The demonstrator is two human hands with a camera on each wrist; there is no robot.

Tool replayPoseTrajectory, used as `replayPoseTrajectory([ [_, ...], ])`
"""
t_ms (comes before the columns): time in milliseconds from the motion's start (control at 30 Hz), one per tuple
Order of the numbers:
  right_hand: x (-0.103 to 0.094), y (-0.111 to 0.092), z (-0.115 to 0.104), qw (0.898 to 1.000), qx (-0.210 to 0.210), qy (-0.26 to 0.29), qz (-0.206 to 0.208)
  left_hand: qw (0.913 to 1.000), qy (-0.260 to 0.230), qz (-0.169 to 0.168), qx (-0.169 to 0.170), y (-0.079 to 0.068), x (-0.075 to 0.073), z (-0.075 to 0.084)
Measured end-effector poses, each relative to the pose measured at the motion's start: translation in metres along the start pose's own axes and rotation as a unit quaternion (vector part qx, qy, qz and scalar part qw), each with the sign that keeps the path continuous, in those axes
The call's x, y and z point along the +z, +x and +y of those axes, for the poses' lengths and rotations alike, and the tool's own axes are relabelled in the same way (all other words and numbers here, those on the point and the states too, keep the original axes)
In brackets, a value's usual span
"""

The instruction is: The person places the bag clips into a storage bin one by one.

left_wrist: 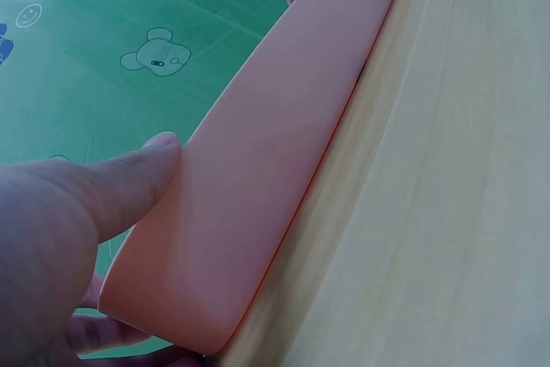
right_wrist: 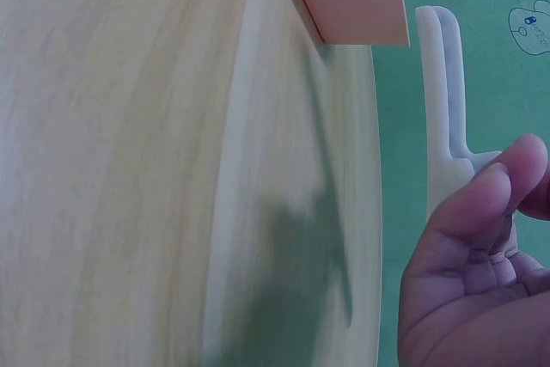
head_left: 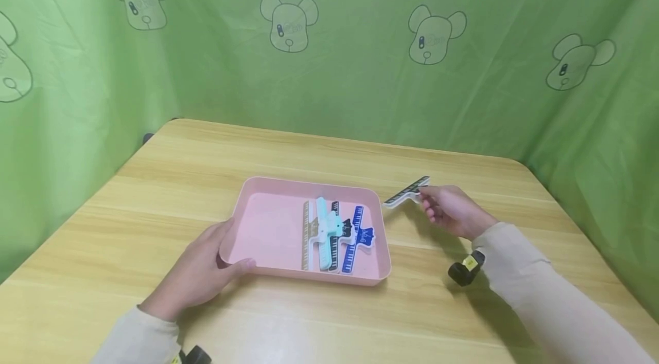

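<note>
My left hand [head_left: 198,269] grips the near left corner of a pink tray [head_left: 257,226], thumb along the front rim and fingers around the left side. Beyond the tray's right end, my right hand [head_left: 455,211] pinches a long black-and-white clip [head_left: 407,192] with a piano-key pattern by its handle. The right wrist view shows the pale underside of that clip [right_wrist: 436,100] above the table. In the tray's right half lie a beige clip [head_left: 306,249], a mint clip [head_left: 324,252] overlapping its neighbours, a black clip [head_left: 334,252] and a blue clip [head_left: 352,249].
The light wooden table [head_left: 154,198] carries the tray near its middle. Green curtain [head_left: 360,95] with bear-head drawings hangs behind and along both sides. A black wrist device [head_left: 465,268] with a yellow label sits under the right cuff.
</note>
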State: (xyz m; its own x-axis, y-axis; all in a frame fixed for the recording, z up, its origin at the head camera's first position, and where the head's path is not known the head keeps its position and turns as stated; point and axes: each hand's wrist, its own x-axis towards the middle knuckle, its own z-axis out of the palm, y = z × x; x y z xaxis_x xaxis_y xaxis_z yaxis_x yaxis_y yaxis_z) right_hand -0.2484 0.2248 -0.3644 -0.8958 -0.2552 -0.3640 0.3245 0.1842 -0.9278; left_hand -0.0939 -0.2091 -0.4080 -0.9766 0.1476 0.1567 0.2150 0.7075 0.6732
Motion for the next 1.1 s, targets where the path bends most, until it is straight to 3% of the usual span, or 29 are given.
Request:
replayPoseTrajectory([
  [1100,0.0059,-0.0030,-0.0011,1.000,-0.006,-0.007,-0.002,1.0000,0.009,0.002,0.001,-0.0001,0.0004,0.0000],
])
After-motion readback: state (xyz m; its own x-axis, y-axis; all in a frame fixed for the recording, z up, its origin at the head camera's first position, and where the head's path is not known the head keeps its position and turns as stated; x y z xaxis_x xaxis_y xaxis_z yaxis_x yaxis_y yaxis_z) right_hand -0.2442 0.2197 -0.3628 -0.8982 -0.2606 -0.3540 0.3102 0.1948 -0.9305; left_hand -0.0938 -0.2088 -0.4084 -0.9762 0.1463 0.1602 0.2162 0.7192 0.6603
